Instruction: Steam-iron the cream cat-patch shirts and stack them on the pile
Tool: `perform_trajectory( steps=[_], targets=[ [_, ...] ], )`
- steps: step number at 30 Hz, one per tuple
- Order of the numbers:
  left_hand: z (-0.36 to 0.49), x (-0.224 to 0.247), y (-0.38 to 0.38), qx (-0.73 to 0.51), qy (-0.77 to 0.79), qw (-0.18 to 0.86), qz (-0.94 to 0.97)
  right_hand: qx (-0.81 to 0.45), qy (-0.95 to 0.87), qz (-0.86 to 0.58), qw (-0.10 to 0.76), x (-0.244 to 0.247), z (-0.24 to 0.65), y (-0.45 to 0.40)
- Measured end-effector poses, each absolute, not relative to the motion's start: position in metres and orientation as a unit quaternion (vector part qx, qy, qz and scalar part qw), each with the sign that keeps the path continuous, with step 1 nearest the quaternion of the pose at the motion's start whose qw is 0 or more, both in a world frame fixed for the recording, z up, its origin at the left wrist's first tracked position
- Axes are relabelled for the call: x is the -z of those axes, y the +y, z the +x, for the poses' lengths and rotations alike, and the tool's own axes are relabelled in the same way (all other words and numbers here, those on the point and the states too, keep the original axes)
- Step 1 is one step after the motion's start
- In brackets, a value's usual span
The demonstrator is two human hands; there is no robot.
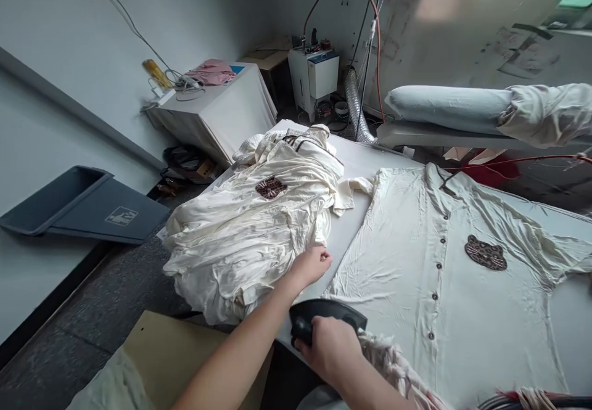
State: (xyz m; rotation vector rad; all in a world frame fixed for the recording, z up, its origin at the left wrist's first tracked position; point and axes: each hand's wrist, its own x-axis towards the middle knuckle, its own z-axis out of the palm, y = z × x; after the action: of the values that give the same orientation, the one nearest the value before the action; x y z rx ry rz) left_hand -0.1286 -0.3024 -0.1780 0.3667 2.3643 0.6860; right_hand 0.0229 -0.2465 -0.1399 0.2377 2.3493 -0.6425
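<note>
My right hand [337,349] is wrapped round the handle of a black steam iron [327,312], at the near edge of the table beside the laid-out shirt's lower left side. My left hand [312,264] is closed, fingers curled, at the right edge of a heap of cream shirts [235,231]; whether cloth is pinched in it I cannot tell. One heaped shirt shows a leopard-print cat patch [271,187]. To the right, a cream button-front shirt [398,243] lies spread flat, with dark buttons and a leopard-print cat-head patch [485,253] on its chest.
A cord wrapped in cloth strips [393,364] runs from the iron toward the lower right. A padded pressing arm [448,108] stands behind the table [354,151]. A grey bin [92,206] is at left, a cloth-covered table [226,105] and a white boiler-like unit [314,74] farther back.
</note>
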Motion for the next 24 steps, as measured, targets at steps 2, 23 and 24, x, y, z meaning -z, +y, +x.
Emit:
perform_trajectory(
  steps=[2, 23, 24],
  targets=[
    [-0.155, 0.179, -0.259, -0.243, 0.896, 0.333, 0.166, 0.266, 0.891, 0.098, 0.354, 0.135, 0.023, -0.237],
    [-0.290, 0.240, -0.146, -0.238, 0.916, 0.049, 0.320, 0.259, 0.845, 0.390, 0.258, 0.120, -0.085, 0.120],
    [-0.287, 0.240, -0.145, -0.237, 0.916, 0.039, 0.322, 0.256, 0.849, 0.387, 0.253, 0.123, -0.062, 0.114]
  ],
)
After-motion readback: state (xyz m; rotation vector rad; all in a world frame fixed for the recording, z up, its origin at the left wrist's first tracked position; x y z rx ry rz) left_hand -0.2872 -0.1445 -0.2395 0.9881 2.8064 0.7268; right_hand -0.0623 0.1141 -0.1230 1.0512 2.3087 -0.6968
